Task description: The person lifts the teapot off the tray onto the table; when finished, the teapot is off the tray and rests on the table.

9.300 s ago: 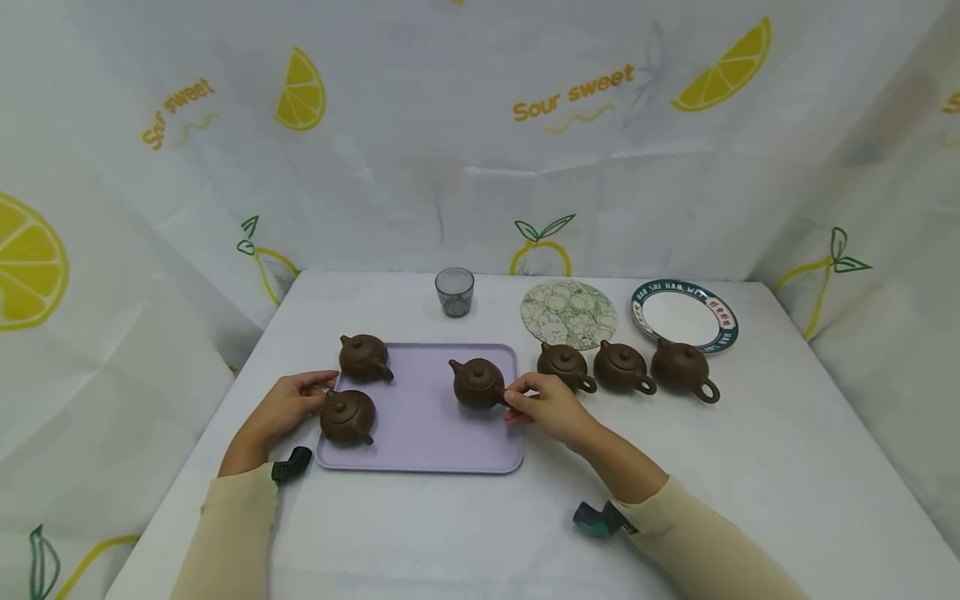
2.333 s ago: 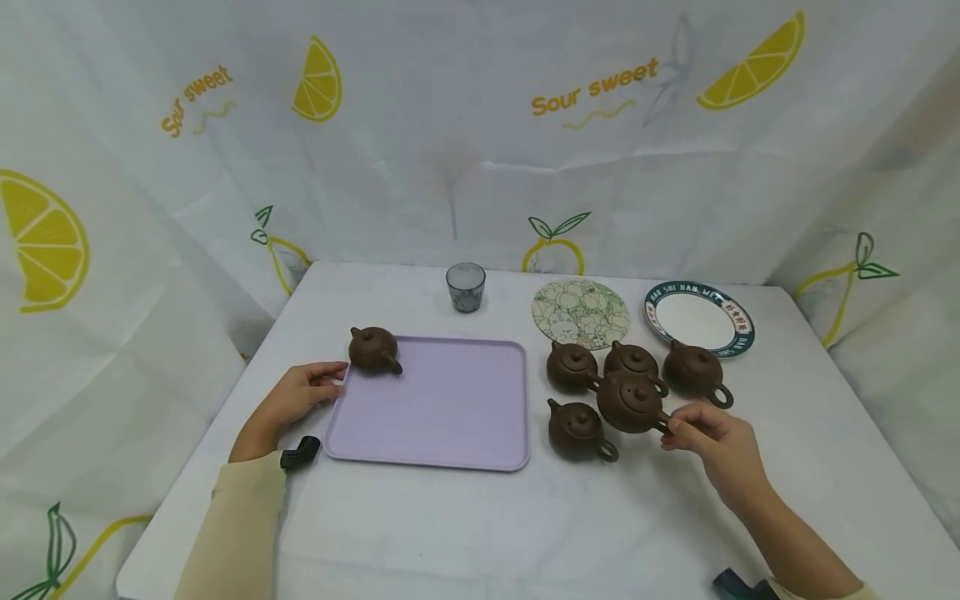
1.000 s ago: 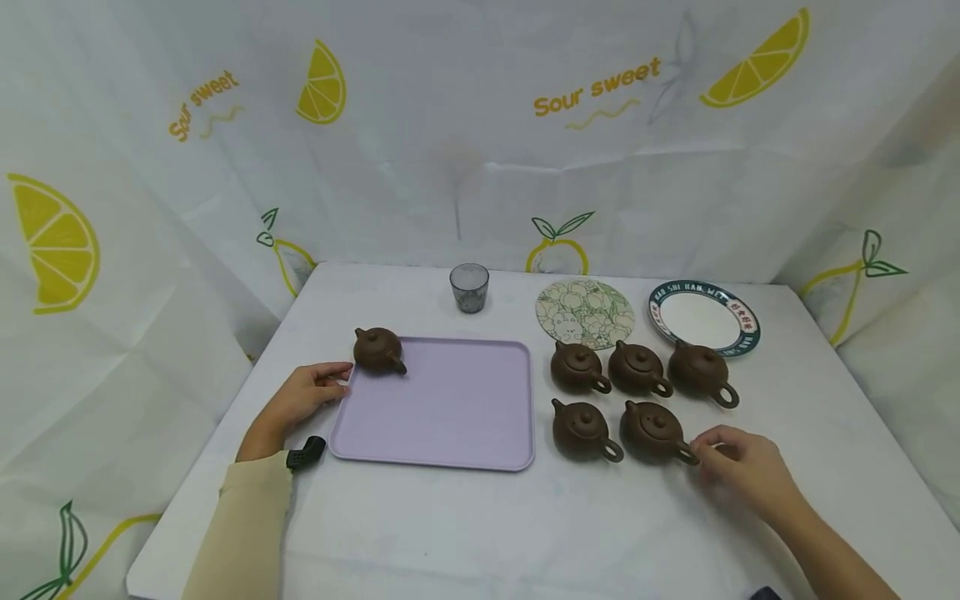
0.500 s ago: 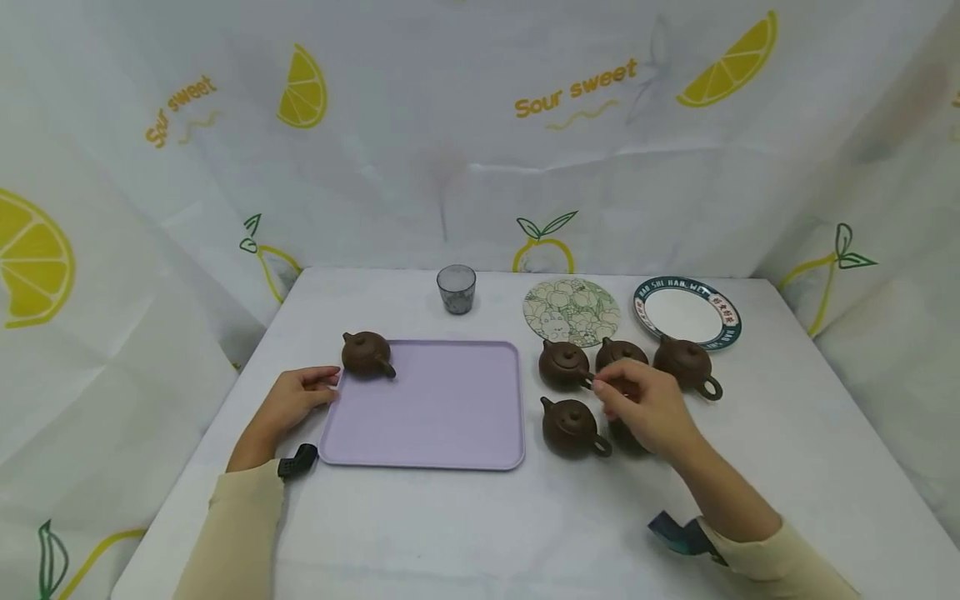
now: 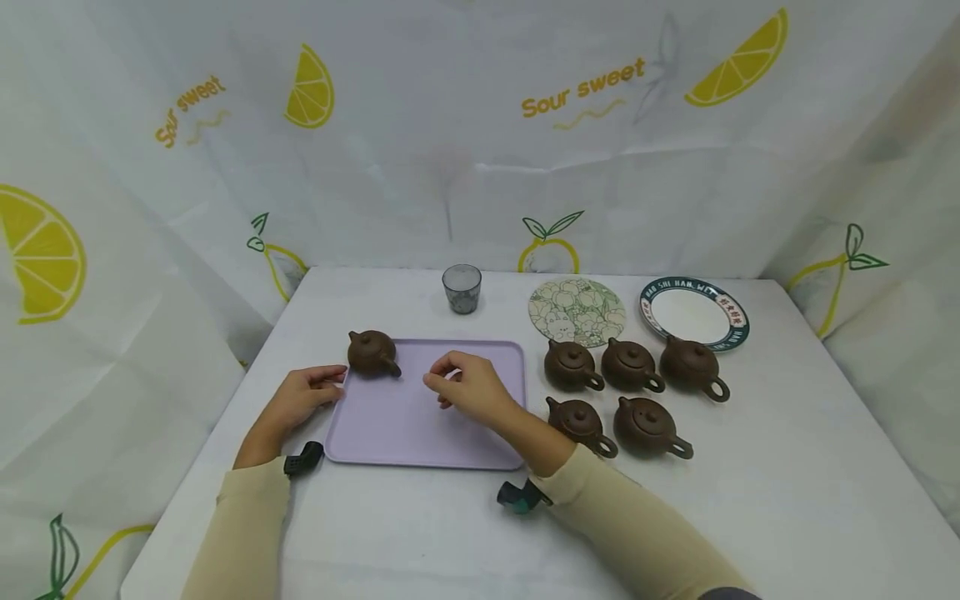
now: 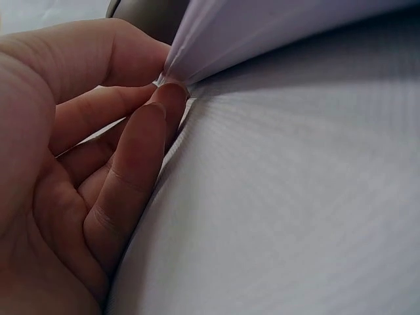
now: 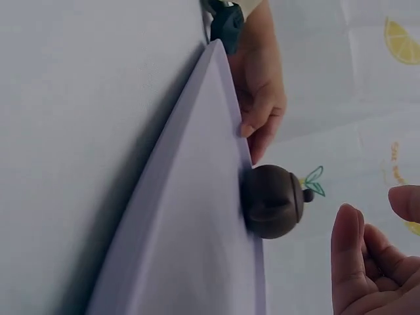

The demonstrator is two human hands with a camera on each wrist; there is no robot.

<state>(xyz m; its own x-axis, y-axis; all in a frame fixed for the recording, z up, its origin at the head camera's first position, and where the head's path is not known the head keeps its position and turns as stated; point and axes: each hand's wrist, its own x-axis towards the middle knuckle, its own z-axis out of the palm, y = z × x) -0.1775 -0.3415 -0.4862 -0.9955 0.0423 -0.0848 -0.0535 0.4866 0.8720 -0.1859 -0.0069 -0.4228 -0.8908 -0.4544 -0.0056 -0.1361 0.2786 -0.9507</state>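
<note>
My left hand [image 5: 295, 400] pinches the left rim of the lilac tray [image 5: 427, 442]; in the left wrist view the fingertips [image 6: 174, 98] meet at the tray's edge. One brown teapot [image 5: 372, 354] sits at the tray's back left corner, just beyond that hand. My right hand [image 5: 472, 387] is over the middle of the tray, holding nothing, its thumb and fingers apart in the right wrist view. Right of the tray stand several brown teapots in two rows: a back row with a teapot [image 5: 572, 365] at its left end, and a front row with a teapot [image 5: 647, 427] at its right.
Behind the tray stands a grey glass [image 5: 462, 289]. To its right lie a round green patterned mat [image 5: 577, 312] and a plate with a dark printed rim [image 5: 733, 315]. Printed white cloth [image 5: 420, 167] hangs behind the white table [image 5: 405, 533].
Teapots have gone from the tray to the front row on the right. My right hand has let go of the last one and moved left over the tray. My left hand stays at the rim.
</note>
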